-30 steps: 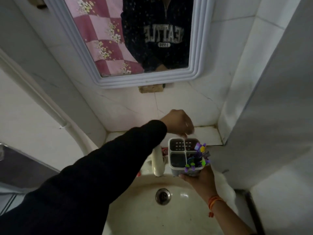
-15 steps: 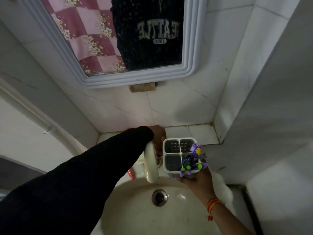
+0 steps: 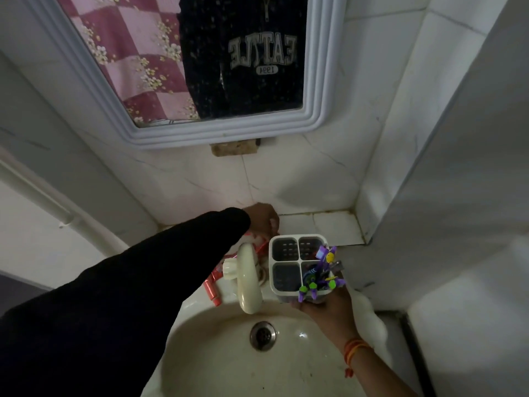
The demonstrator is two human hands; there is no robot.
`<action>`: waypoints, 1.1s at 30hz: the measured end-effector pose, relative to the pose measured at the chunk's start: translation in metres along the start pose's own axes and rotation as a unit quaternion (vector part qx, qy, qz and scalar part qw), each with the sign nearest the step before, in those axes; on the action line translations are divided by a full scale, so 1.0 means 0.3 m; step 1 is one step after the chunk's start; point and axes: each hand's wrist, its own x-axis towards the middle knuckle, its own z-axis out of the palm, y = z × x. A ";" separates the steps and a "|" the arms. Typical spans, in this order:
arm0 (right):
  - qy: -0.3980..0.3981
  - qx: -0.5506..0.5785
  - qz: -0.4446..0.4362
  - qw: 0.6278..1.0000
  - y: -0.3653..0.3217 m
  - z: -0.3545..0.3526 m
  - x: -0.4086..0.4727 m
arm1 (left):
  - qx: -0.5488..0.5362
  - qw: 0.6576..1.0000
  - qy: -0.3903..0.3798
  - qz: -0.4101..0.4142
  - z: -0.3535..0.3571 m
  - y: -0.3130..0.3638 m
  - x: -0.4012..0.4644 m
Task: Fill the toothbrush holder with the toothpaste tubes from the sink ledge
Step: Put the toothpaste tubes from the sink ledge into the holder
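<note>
Left hand (image 3: 262,217) closing on my soft, light toothpaste tube (image 3: 254,242), grip unclear; right hand (image 3: 329,305) grasps toothbrush holder (image 3: 297,265). Pinch mid-body.

The left arm wears a long black sleeve (image 3: 143,282) that ends at the wrist, leaving the left hand (image 3: 262,217) bare. The right hand (image 3: 326,306) is bare too, its forearm unsleeved, with orange thread bands (image 3: 353,352) round the wrist toward five o'clock.

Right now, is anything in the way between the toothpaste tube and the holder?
Nothing visible blocks it. The left hand is on the tube on the ledge, right beside the holder that the right hand holds. Three compartments look open; toothbrushes fill the fourth.
</note>
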 end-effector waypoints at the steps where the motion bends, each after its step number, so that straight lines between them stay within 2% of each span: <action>1: 0.001 0.000 0.000 1.000 -0.006 -0.001 -0.001 | -0.034 0.999 0.024 -0.003 -0.027 0.005 -0.022; 6: -0.002 0.000 0.013 1.000 -0.030 0.001 0.001 | -0.091 0.978 0.182 0.043 -0.130 0.045 -0.170; 10: -0.015 0.005 0.035 0.999 -0.036 -0.002 -0.003 | -0.134 0.922 0.348 0.103 -0.188 0.125 -0.305; 13: -0.012 0.046 0.029 0.998 -0.049 -0.005 -0.009 | -0.146 0.897 0.392 0.144 -0.180 0.208 -0.374; 16: -0.008 0.058 0.015 0.998 -0.063 -0.002 -0.016 | -0.103 0.915 0.355 0.160 -0.110 0.268 -0.378; 20: -0.011 0.055 0.019 0.998 -0.060 -0.005 -0.015 | -0.061 0.953 0.260 0.146 -0.044 0.284 -0.332; 24: -0.013 0.032 0.000 0.999 -0.052 -0.006 -0.012 | -0.104 0.967 0.199 0.119 -0.087 0.230 -0.331; 26: -0.009 0.015 0.000 1.000 -0.036 -0.009 -0.006 | -0.111 0.968 0.212 0.080 -0.110 0.158 -0.323; 28: -0.017 -0.003 0.009 1.000 -0.024 -0.007 -0.002 | -0.067 0.977 0.201 0.012 -0.103 0.059 -0.301; 33: -0.008 -0.013 -0.009 1.000 -0.020 -0.004 0.008 | 0.060 0.991 0.045 -0.113 0.029 -0.136 -0.272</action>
